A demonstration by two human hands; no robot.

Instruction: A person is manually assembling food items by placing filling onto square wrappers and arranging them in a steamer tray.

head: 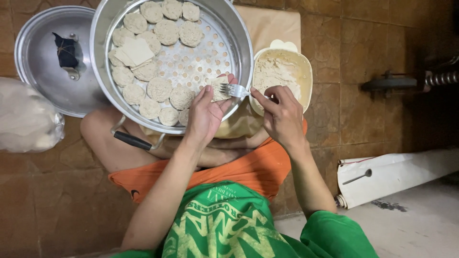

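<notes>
Silver metal makes the big steamer tray (241, 43) with holes, resting on the person's lap, full of round dough patties (167, 31), with its lid (40, 71) on the floor to the left and a cream bowl of dough (306, 71) to the right. At the tray's near right edge, the left hand (204, 114) cups a soft wrapper with dough (219, 90). The right hand (282, 114) pinches a fork (234, 90) pressing on it; it looks light, squishy and easily torn, best held flat underneath.
</notes>
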